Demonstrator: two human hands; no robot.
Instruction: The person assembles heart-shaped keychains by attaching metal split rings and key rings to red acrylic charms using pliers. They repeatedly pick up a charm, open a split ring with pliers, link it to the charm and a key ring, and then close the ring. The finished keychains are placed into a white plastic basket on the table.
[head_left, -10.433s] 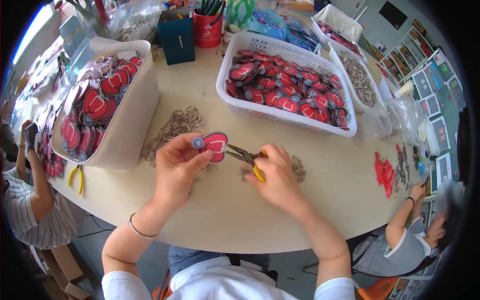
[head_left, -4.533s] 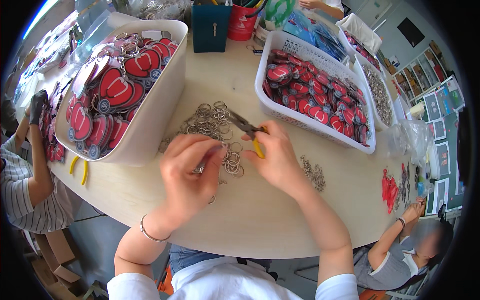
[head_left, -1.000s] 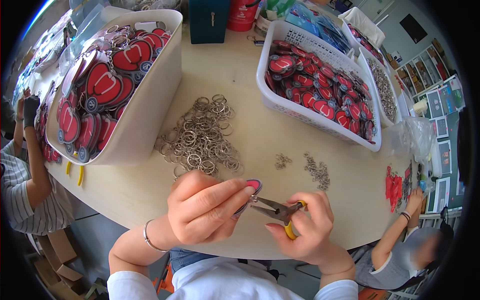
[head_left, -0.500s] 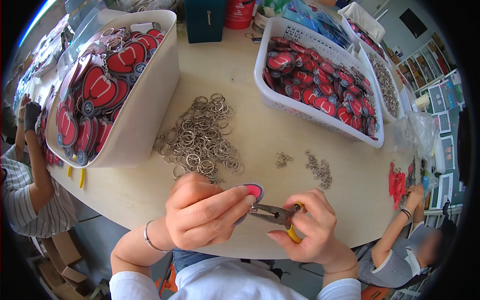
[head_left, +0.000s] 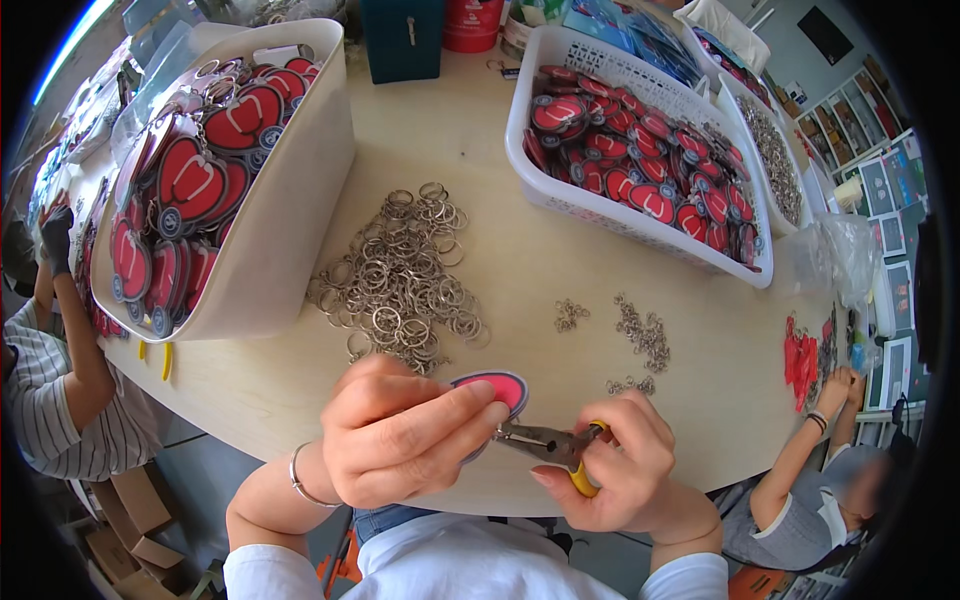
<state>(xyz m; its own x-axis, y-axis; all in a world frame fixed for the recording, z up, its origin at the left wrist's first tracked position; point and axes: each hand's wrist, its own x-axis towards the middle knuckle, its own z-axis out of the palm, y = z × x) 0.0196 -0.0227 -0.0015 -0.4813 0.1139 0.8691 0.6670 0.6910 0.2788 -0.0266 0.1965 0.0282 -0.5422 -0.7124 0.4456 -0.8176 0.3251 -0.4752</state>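
The left hand (head_left: 410, 440) pinches a red charm (head_left: 508, 390) between thumb and fingers, its bare end jutting toward two o'clock. At the charm's four o'clock, the right hand (head_left: 625, 465) is wrapped around yellow-handled pliers (head_left: 552, 443); whether their tips grip anything is too small to tell.

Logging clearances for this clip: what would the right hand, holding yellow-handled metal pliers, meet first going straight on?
Likely the red, grey-edged flat tag in the left hand: the pliers appear to end at its edge, though depth leaves contact unclear.
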